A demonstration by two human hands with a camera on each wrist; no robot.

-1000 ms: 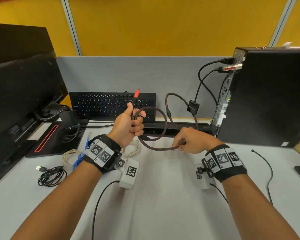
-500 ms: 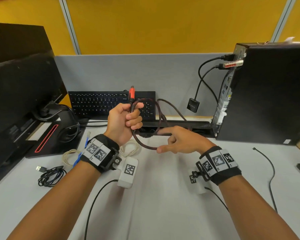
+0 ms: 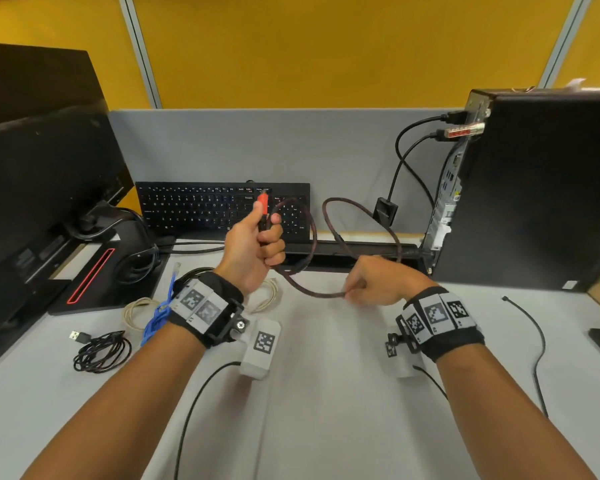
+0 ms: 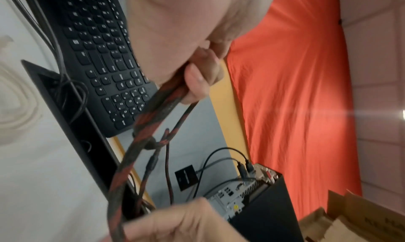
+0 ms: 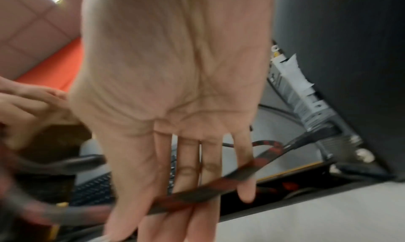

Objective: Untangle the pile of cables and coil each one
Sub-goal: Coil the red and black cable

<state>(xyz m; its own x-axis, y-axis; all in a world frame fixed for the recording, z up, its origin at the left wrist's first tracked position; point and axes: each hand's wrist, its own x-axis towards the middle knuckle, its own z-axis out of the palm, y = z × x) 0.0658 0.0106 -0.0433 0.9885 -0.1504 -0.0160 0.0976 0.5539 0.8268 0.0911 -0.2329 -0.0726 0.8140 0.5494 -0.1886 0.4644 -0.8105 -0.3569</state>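
Note:
A red-and-black braided cable [image 3: 311, 237] hangs in loops above the desk, in front of the keyboard. My left hand [image 3: 253, 247] is raised and grips the gathered loop just below the cable's red plug [image 3: 263, 204], fingers curled round the braid [image 4: 140, 142]. My right hand [image 3: 371, 285] is lower and to the right, holding the bottom of the loop. The right wrist view shows the cable [image 5: 208, 192] running across the inner side of the fingers. A second, wider loop [image 3: 361, 209] arches behind the right hand towards the cable slot.
At the left of the desk lie a coiled black USB cable [image 3: 101, 351], a beige cable [image 3: 137, 311] and a blue cable [image 3: 156, 317]. Another pale cable [image 3: 269, 296] lies under my left wrist. Keyboard [image 3: 201, 206], monitor [image 3: 42, 188] and PC tower [image 3: 541, 188] ring the workspace. A thin black wire [image 3: 537, 348] trails at right.
My right hand, fingers spread beside the left half a second ago, has moved right and taken hold of the cable lower down. A new wide loop stands behind it.

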